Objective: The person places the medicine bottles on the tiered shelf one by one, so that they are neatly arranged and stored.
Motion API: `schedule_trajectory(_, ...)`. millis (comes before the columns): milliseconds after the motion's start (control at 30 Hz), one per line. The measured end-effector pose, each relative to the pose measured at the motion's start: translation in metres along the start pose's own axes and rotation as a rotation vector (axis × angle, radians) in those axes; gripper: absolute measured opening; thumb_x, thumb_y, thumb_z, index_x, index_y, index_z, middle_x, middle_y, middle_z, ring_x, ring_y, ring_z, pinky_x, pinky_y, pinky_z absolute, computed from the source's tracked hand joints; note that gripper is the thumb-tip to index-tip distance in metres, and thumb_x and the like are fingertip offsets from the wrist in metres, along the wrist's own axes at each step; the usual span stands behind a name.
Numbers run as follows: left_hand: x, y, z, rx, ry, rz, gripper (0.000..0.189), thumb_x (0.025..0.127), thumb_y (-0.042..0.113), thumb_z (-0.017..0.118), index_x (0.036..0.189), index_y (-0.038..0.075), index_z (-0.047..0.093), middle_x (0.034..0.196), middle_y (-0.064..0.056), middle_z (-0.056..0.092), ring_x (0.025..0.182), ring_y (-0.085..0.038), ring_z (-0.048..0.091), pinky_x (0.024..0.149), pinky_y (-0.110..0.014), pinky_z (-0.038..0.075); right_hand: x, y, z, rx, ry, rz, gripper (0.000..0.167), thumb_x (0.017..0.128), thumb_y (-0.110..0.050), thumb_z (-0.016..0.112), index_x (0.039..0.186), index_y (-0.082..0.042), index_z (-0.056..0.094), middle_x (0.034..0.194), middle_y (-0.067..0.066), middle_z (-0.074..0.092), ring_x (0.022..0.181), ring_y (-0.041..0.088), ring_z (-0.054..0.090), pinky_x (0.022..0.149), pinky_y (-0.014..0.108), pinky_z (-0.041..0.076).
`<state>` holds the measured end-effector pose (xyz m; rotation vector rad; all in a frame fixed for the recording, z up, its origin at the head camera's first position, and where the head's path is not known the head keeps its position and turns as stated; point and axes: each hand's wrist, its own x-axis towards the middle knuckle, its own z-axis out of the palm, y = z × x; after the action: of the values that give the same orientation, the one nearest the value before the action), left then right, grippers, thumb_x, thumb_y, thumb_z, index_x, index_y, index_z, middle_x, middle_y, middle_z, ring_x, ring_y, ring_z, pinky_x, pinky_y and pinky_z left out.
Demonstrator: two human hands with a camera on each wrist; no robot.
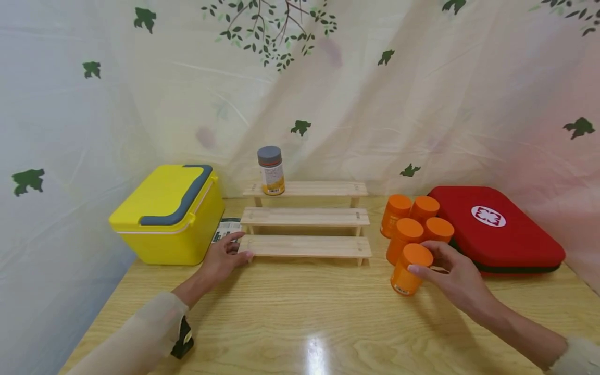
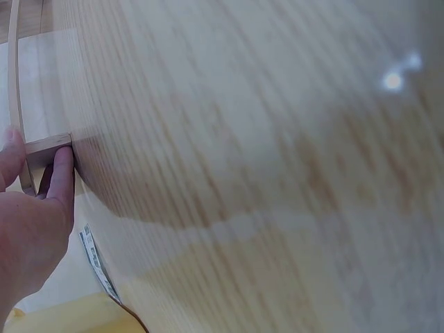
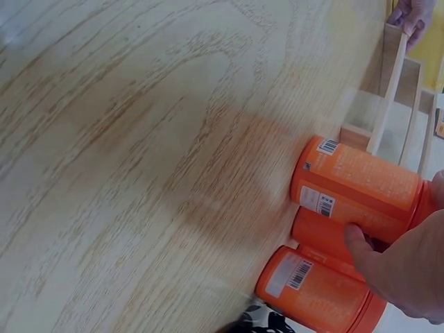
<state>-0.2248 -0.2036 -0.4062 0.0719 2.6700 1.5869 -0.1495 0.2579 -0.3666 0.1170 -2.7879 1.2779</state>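
Note:
My left hand (image 1: 225, 260) holds the left end of a three-step wooden shelf (image 1: 304, 246). In the left wrist view its thumb and fingers lie on either side of the end support (image 2: 48, 143). On the right, my right hand (image 1: 457, 276) grips an orange bottle (image 1: 408, 278) near its lid, thumb on the near side and fingers around the back. The right wrist view shows this bottle (image 3: 354, 191) with barcode labels on its side. Several similar orange bottles (image 1: 398, 208) stand close behind it. A grey-lidded bottle (image 1: 272, 172) stands on the shelf's top step, towards the left.
A yellow cooler box (image 1: 164, 229) with a grey handle stands left of the shelf. A printed sheet (image 1: 228, 227) lies between them. On the far right, a red case (image 1: 506, 229) with a white emblem lies beside the bottles. A pale printed curtain (image 1: 328, 120) hangs behind the table.

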Motion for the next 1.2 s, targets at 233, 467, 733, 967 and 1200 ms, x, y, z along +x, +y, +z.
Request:
schedule_trajectory(233,0.001,-0.002,0.0,-0.001,0.002,0.01,0.06,0.09,0.013,0.069,0.141,0.0,0.042,0.114,-0.023,0.064,0.093,-0.022,0.062,0.078,-0.023,0.051,-0.002,0.0,-0.002,0.015,0.009,-0.009,0.062,0.087,-0.04,0.069,0.136,-0.007,0.049,0.126,0.02,0.058,0.107,0.036,0.057,0.073,0.022,0.053)
schedule_trajectory(467,0.002,-0.004,0.0,0.027,-0.001,0.0,0.059,0.091,0.015,0.068,0.142,0.004,0.042,0.116,-0.021,0.064,0.095,-0.023,0.061,0.084,-0.029,0.051,-0.004,-0.001,-0.004,0.008,0.024,0.001,0.067,0.087,-0.041,0.07,0.14,-0.005,0.048,0.13,0.022,0.057,0.109,0.039,0.057,0.072,0.022,0.054)
schedule_trajectory(733,0.001,-0.003,-0.001,0.023,-0.005,-0.002,0.059,0.09,0.017,0.068,0.142,0.003,0.042,0.118,-0.022,0.063,0.097,-0.024,0.061,0.087,-0.033,0.051,-0.01,-0.008,-0.009,0.018,0.023,0.009,0.067,0.086,-0.038,0.071,0.14,-0.005,0.049,0.133,0.021,0.055,0.106,0.035,0.059,0.072,0.021,0.054)
schedule_trajectory(967,0.0,-0.003,-0.001,0.03,0.002,0.002,0.059,0.09,0.016,0.069,0.141,0.003,0.043,0.115,-0.021,0.065,0.095,-0.023,0.062,0.086,-0.032,0.052,-0.013,-0.018,-0.019,-0.005,0.029,0.001,0.067,0.085,-0.041,0.072,0.14,-0.009,0.05,0.13,0.016,0.059,0.098,0.023,0.063,0.07,0.022,0.053)
schedule_trajectory(1200,0.0,-0.003,-0.001,0.045,0.002,-0.001,0.059,0.09,0.017,0.068,0.141,0.004,0.043,0.115,-0.02,0.065,0.096,-0.024,0.061,0.088,-0.035,0.051,-0.012,-0.035,-0.029,0.041,0.029,-0.048,0.066,0.087,-0.034,0.072,0.141,-0.006,0.048,0.124,0.018,0.062,0.088,0.009,0.065,0.069,0.022,0.054)
